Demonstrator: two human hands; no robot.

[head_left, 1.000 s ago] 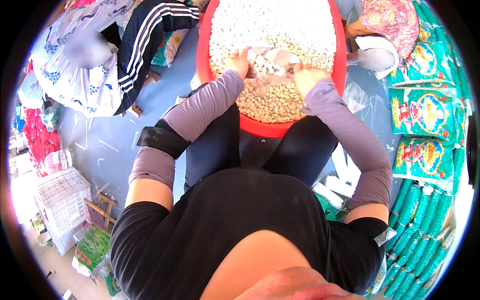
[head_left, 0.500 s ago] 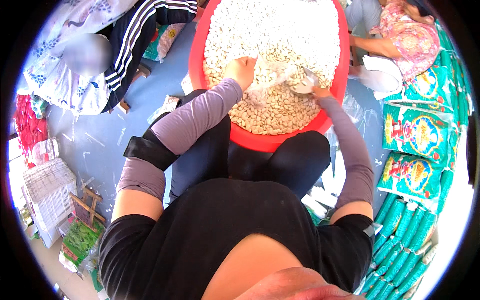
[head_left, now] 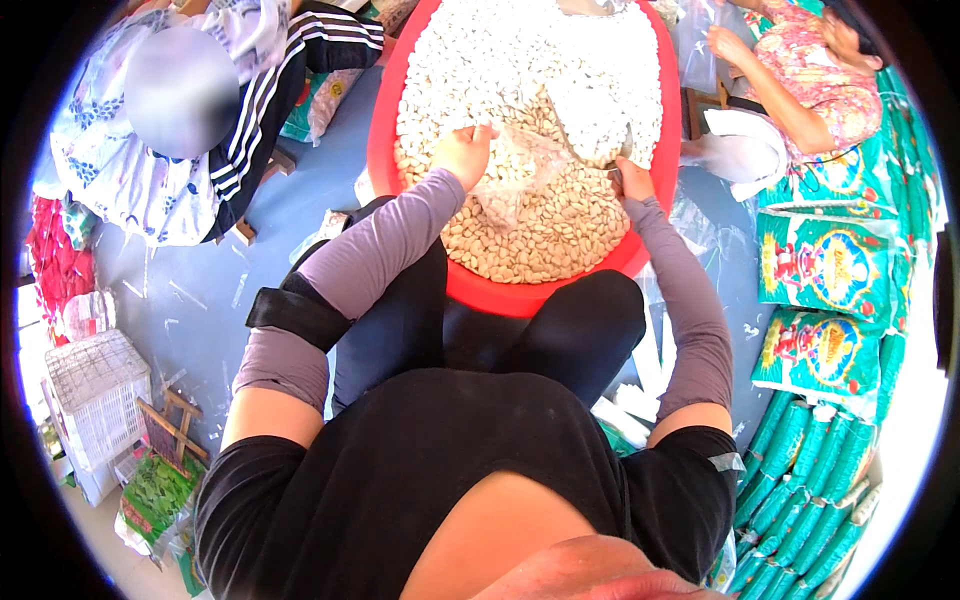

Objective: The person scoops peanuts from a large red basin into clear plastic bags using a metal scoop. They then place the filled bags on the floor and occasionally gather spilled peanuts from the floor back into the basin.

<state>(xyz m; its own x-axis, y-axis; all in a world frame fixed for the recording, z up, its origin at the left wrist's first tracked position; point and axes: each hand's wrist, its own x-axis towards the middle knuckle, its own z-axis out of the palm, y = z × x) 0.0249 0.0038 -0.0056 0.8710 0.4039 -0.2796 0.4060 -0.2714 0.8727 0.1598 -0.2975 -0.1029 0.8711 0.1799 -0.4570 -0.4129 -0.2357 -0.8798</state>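
Note:
A large red tub stands in front of my knees, heaped with pale, flat, bean-like pieces. At the left of the heap, my left hand is closed on the top edge of a clear plastic bag. The bag lies slack over the pieces; how much is in it I cannot tell. My right hand grips a metal scoop by its handle at the tub's right side. Its bowl is partly lost in the glare and among the pale pieces, just right of the bag.
A person in striped trousers sits at the far left, and another in a flowered top at the far right. Filled green bags are piled along the right. A white wire-topped crate stands at the left on the blue floor.
The scoop in my right hand has turned and now sits lower in the heap. My left hand still grips the bag. The person at the right has raised a hand from the tub.

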